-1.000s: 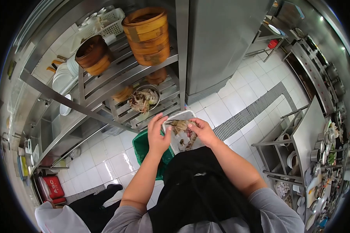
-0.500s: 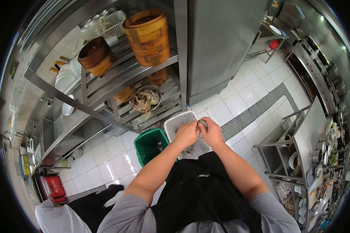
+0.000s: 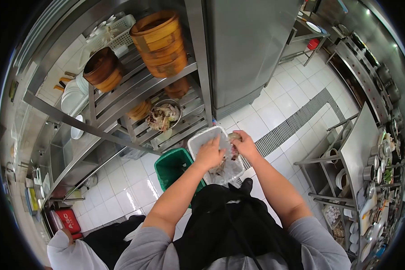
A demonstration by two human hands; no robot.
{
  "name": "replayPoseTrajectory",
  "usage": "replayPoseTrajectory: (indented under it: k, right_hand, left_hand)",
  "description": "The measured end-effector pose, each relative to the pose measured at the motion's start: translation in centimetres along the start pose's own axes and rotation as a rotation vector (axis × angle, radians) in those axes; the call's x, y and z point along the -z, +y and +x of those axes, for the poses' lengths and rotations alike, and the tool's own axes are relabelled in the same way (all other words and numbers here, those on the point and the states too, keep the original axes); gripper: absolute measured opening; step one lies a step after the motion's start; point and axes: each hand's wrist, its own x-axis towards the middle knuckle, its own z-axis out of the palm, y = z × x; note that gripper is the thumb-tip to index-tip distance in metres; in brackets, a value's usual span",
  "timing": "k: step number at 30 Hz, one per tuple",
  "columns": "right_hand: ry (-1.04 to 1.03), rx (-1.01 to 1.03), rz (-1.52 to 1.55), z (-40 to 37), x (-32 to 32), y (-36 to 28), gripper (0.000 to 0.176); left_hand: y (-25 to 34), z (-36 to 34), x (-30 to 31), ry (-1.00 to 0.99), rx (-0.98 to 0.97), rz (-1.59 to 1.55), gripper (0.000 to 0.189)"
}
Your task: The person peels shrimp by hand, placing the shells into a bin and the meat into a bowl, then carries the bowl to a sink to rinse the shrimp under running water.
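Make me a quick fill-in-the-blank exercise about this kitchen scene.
The left hand and right hand are both over the pale tub, not the ____ bin beside it.
The stacked steamers on the metal rack are made of ____.
The floor is laid with white ____.
Missing: green, bamboo, tiles.

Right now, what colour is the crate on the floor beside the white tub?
Green: the crate shows best in the head view.
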Motion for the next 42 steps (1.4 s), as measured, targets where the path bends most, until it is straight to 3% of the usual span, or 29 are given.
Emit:
replayPoseTrajectory:
  k: [1, 3, 4, 5, 6, 8, 10, 20, 26, 29, 31, 32, 34, 36, 38, 41, 42]
  right_hand:
    - [-0.144, 0.007, 0.189, 0.1, 0.0, 0.3, 0.055]
    - [-0.238, 0.018, 0.219, -0.5, -0.3, -0.1, 0.055]
    - [-0.335, 0.032, 0.251, -1.0, -0.7, -0.8, 0.055]
    - [-0.307, 0.026, 0.276, -1.6, -1.0, -1.5, 0.043]
    - [-0.31, 0.027, 0.277, -1.5, -0.9, -1.6, 0.043]
    - [-0.208, -0.009, 0.23, -1.1, -0.3, -1.8, 0.026]
    - [-0.171, -0.051, 0.214, -1.3, -0.3, -2.9, 0.021]
    - [-0.082, -0.017, 0.244, -0.3, -0.8, -4.0, 0.013]
    - [-0.109, 0.113, 0.095, -0.5, -0.7, -3.2, 0.013]
    - [-0.142, 0.153, 0.164, -0.9, -0.5, -3.5, 0.013]
    - [-0.188, 0.187, 0.157, -1.0, -0.3, -3.9, 0.014]
    - [-0.231, 0.222, 0.151, -1.1, -0.2, -4.1, 0.015]
    - [-0.281, 0.269, 0.061, -1.1, 0.0, -4.4, 0.015]
    - [-0.329, 0.314, -0.03, -1.6, 0.0, -4.8, 0.016]
    - [-0.354, 0.56, -0.211, -2.3, -0.7, -5.4, 0.016]
    - [-0.3, 0.41, -0.186, -2.1, -0.8, -4.7, 0.016]
    - [-0.3, 0.412, -0.186, -1.7, -0.7, -4.2, 0.016]
  left_hand:
    - [-0.4, 0.4, 0.0, -0.002, -0.002, -0.002, 0.045]
    - [-1.1, 1.7, 0.4, 0.258, -0.265, -0.435, 0.048]
    - [-1.4, 2.0, 1.2, 0.26, -0.261, -0.435, 0.048]
    - [-1.7, 2.1, 2.1, 0.122, -0.221, -0.461, 0.046]
    - [-1.8, 2.2, 3.1, -0.016, -0.183, -0.486, 0.045]
    - [-0.9, 2.2, 5.7, -0.033, -0.175, -0.484, 0.043]
    - [-0.3, 2.3, 7.0, -0.03, -0.295, -0.263, 0.038]
    - [-0.2, 4.7, 6.7, -0.116, -0.403, -0.008, 0.023]
    - [-0.6, 5.3, 5.4, -0.026, -0.307, -0.067, 0.019]
    - [-1.4, 5.9, 5.5, -0.095, -0.214, -0.314, 0.018]
    - [-1.8, 6.1, 6.2, -0.346, -0.172, -0.568, 0.016]
    - [-2.1, 6.3, 6.5, -0.345, -0.169, -0.568, 0.016]
    - [-2.5, 6.8, 7.1, -0.57, -0.133, -0.767, 0.017]
    - [-2.6, 7.3, 7.8, -0.617, -0.16, -0.763, 0.018]
    - [-2.8, 7.5, 8.0, -0.656, -0.183, -0.759, 0.019]
    - [-3.2, 7.7, 7.5, -0.697, -0.113, -0.731, 0.023]
    - [-2.6, 7.3, 7.5, -0.715, 0.085, -0.892, 0.026]
